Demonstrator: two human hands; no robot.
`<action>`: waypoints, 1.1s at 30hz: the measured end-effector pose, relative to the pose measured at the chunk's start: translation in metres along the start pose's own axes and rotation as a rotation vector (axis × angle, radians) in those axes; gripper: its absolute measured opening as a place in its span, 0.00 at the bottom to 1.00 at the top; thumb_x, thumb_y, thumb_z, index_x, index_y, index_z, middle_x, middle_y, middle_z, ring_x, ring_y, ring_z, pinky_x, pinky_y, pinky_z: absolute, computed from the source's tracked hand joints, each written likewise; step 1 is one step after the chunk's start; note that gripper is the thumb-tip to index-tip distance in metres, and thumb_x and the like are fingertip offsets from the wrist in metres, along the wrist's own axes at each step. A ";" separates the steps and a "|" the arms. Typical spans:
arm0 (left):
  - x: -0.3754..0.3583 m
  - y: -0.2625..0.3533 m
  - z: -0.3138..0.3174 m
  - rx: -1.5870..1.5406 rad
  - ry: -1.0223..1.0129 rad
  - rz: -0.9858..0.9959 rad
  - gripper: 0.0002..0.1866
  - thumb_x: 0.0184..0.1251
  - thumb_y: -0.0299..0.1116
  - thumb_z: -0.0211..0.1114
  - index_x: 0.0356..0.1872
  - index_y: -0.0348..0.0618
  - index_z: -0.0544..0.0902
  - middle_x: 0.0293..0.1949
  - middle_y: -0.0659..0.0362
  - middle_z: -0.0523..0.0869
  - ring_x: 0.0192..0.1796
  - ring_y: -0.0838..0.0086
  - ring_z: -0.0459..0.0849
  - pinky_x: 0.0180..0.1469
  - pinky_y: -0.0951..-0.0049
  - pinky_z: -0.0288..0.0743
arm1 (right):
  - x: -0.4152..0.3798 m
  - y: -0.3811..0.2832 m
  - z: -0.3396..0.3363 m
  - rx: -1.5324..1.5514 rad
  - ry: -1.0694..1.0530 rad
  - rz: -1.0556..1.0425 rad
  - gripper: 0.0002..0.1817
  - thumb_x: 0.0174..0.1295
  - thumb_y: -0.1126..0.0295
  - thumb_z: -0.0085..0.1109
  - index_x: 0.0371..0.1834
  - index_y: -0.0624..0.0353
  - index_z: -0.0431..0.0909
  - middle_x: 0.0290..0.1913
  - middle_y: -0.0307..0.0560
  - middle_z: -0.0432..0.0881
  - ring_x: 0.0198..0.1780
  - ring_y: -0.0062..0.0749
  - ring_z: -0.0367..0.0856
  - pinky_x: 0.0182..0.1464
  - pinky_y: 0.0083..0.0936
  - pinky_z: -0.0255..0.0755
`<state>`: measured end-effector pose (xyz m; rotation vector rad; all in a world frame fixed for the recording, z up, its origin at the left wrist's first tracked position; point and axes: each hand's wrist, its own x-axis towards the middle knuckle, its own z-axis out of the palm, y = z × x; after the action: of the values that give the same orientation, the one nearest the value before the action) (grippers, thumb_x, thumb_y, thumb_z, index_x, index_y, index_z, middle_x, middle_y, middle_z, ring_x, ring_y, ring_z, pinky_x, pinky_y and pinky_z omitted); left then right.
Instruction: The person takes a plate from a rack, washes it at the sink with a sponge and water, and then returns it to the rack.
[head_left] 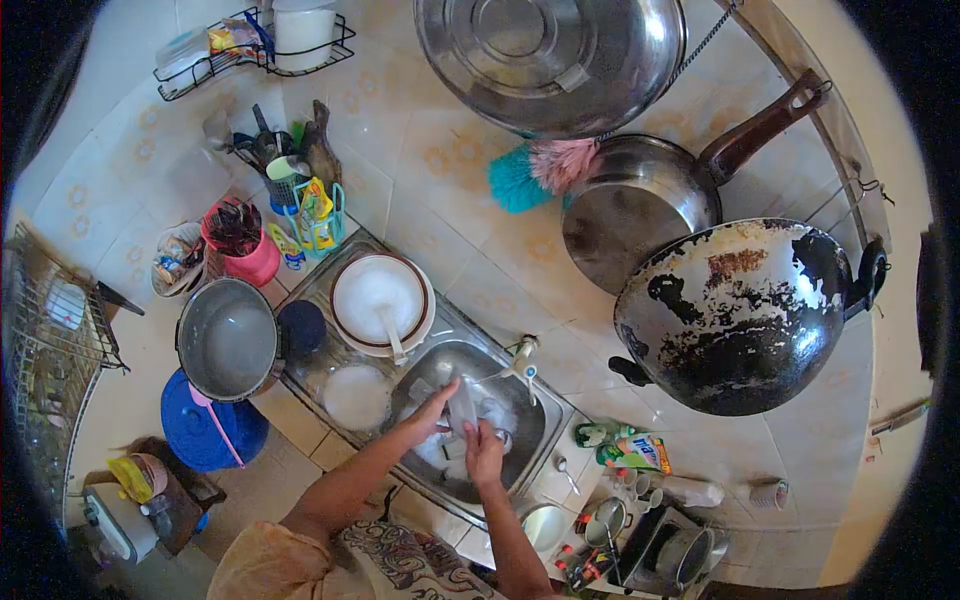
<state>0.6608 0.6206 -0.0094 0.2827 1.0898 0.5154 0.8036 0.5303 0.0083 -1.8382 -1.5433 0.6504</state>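
Note:
Over the steel sink (535,440), my left hand (432,412) and my right hand (485,452) are both closed on a translucent plastic item (462,405). It looks like a clear container, but its exact kind is hard to make out. My left fingers grip its left side, and my right fingers hold its lower end. Beneath my hands, several dishes and suds fill the basin, partly hidden. From the tap (525,368) at the back edge, a thin stream seems to run toward the plastic item.
On the drainboard stand a brown-rimmed bowl of suds (375,290) with a handled utensil and a soapy round dish (355,397). To the left are a large pot (230,340) and a blue lidded tub (210,430). A wok (740,320) and a frying pan (645,210) hang right.

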 end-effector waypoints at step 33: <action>0.090 -0.047 -0.034 -0.090 -0.270 0.113 0.27 0.67 0.41 0.71 0.63 0.37 0.80 0.54 0.54 0.87 0.54 0.63 0.86 0.56 0.59 0.82 | 0.022 0.109 -0.023 0.601 -0.085 0.454 0.23 0.74 0.58 0.61 0.65 0.59 0.74 0.56 0.44 0.84 0.52 0.32 0.86 0.44 0.32 0.83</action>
<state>0.6748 0.6274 -0.1149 0.3259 0.7890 0.6070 0.8963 0.5367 -0.0566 -1.6907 -0.8291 1.2568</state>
